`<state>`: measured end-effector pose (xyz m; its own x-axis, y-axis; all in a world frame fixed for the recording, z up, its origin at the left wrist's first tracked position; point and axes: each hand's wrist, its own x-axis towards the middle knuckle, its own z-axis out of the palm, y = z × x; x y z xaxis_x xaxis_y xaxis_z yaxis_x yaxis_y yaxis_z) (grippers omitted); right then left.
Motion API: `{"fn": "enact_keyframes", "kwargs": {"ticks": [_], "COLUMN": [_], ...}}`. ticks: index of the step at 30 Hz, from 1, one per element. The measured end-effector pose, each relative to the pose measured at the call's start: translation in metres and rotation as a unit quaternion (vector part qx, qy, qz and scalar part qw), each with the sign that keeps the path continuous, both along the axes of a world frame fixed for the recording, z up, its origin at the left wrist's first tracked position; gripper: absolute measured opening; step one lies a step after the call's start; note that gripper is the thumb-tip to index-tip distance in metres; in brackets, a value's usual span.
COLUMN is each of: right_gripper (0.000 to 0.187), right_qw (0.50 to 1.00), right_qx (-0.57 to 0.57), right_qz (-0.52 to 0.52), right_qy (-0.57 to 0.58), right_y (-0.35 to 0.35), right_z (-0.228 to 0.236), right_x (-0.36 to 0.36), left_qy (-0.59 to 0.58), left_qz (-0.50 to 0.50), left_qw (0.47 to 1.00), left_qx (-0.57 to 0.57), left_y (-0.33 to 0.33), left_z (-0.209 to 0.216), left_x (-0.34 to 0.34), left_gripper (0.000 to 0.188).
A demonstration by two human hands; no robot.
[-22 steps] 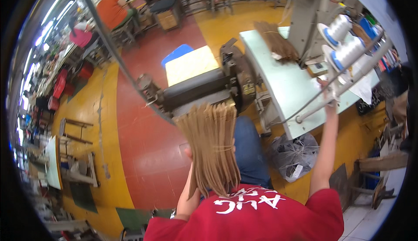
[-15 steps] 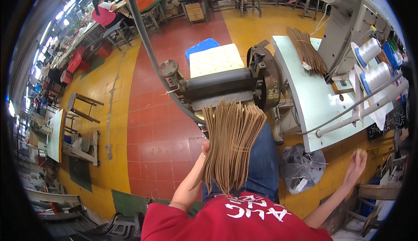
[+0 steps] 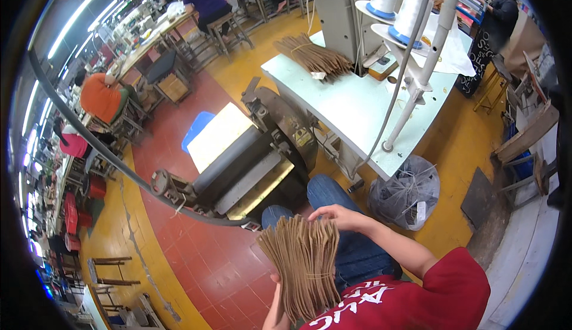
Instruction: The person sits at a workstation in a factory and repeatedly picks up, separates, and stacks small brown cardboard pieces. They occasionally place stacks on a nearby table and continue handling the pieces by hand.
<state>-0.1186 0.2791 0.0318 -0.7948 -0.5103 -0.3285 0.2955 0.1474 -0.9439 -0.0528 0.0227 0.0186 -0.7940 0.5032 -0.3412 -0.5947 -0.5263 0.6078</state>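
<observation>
A thick bundle of flat brown strips (image 3: 302,264), tied with a thin band round its lower part, lies over my lap. My left hand (image 3: 276,282) grips it from the left side; most of those fingers are hidden beneath the strips. At the bundle's far right corner is my right hand (image 3: 335,215), its fingers curled over the ends of the strips. Just beyond my knees stands a roller machine (image 3: 238,172) with a dark roller and a metal plate. A pale yellow sheet (image 3: 223,136) rests behind the roller.
To the right is a pale green table (image 3: 351,124) bearing a sewing machine (image 3: 333,14), white thread cones (image 3: 408,17) and another brown strip bundle (image 3: 313,56). A clear plastic bag (image 3: 405,196) sits under its near edge. A grey hose (image 3: 113,157) arcs across the left.
My right hand has come in from the far right to the bundle's far edge. My view has turned to the right. The left hand still holds the bundle.
</observation>
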Motion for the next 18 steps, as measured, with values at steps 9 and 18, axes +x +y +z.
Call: {"fn": "enact_keyframes", "kwargs": {"ticks": [9, 18], "right_gripper": [0.083, 0.080], "right_qw": [0.820, 0.842], "right_qx": [-0.421, -0.421], "right_qz": [0.018, 0.030], "right_qy": [-0.387, -0.335], "right_y": [-0.041, -0.046], "right_z": [0.054, 0.020], "right_x": [-0.015, -0.032], "left_qy": [-0.034, -0.013], "left_qz": [-0.092, -0.070], "left_qw": [0.995, 0.997], "left_qx": [-0.032, -0.030], "left_y": [0.010, 0.025], "left_z": [-0.015, -0.024], "left_x": [0.024, 0.046], "left_gripper": [0.110, 0.107]}}
